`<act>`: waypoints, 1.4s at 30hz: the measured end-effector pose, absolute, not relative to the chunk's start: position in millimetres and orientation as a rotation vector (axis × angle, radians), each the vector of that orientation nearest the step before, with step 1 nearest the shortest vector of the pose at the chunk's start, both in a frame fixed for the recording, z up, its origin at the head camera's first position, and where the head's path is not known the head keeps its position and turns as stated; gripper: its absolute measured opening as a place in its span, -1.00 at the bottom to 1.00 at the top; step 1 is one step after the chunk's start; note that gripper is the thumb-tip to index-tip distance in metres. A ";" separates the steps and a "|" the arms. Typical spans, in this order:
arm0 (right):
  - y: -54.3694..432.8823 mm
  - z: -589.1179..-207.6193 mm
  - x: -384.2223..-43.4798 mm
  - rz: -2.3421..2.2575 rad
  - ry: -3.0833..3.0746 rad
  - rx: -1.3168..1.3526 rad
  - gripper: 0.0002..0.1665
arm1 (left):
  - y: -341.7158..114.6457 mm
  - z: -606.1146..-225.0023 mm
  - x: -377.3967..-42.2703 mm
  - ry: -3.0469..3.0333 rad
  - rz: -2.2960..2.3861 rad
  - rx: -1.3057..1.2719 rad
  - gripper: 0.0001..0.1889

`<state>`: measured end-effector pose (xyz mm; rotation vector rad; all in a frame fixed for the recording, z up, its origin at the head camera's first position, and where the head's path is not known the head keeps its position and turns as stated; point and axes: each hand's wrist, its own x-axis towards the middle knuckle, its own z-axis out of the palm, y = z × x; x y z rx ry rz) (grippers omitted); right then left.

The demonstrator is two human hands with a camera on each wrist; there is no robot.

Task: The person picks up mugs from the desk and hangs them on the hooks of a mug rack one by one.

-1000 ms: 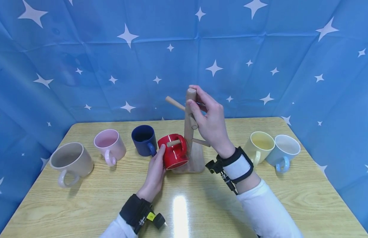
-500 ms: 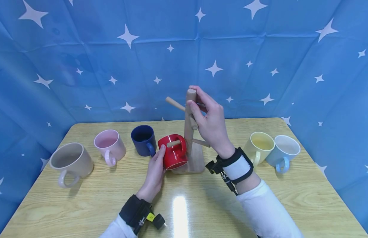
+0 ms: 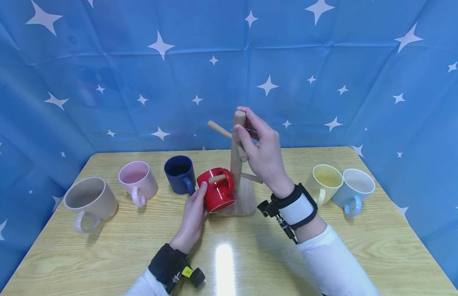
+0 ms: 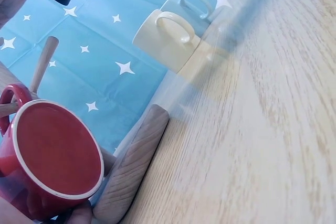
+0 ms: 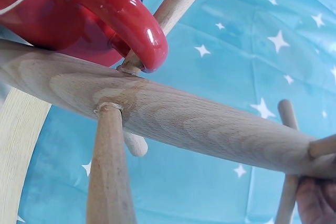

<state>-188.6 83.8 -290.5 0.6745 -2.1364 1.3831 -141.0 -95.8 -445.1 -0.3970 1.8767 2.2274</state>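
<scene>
A red mug (image 3: 215, 195) hangs tilted on its side, its handle (image 5: 128, 22) looped over a lower peg (image 5: 178, 3) of a wooden mug tree (image 3: 236, 164). My left hand (image 3: 191, 218) grips the mug's body from the left, thumb on the near side and other fingers mostly hidden behind it. In the left wrist view the red base (image 4: 58, 148) of the mug faces the camera. My right hand (image 3: 263, 152) pinches the top of the tree's post between thumb and fingers. The post stands upright on a flat wooden base (image 3: 243, 205).
Left of the tree stand a dark blue mug (image 3: 180, 176), close beside the red one, a pink mug (image 3: 140, 181) and a large grey-beige mug (image 3: 91, 201). At the right are a yellow mug (image 3: 324, 183) and a light blue mug (image 3: 352, 191). A starry blue cloth hangs behind the table.
</scene>
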 end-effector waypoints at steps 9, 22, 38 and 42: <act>85.1 -288.0 -188.0 1.382 -2.148 0.679 -0.49 | -96.1 -444.7 -141.7 1.850 2.247 -0.386 -0.20; 103.4 -284.2 -174.6 1.411 -2.289 0.652 -0.45 | -100.7 -444.1 -136.0 1.868 2.235 -0.381 -0.22; 133.2 -315.1 -136.2 1.320 -2.335 0.650 -0.53 | -117.8 -441.3 -123.3 2.071 2.082 -0.449 -0.29; 137.1 -322.7 -132.0 1.308 -2.346 0.629 -0.54 | -122.0 -440.1 -121.1 2.083 2.045 -0.467 -0.25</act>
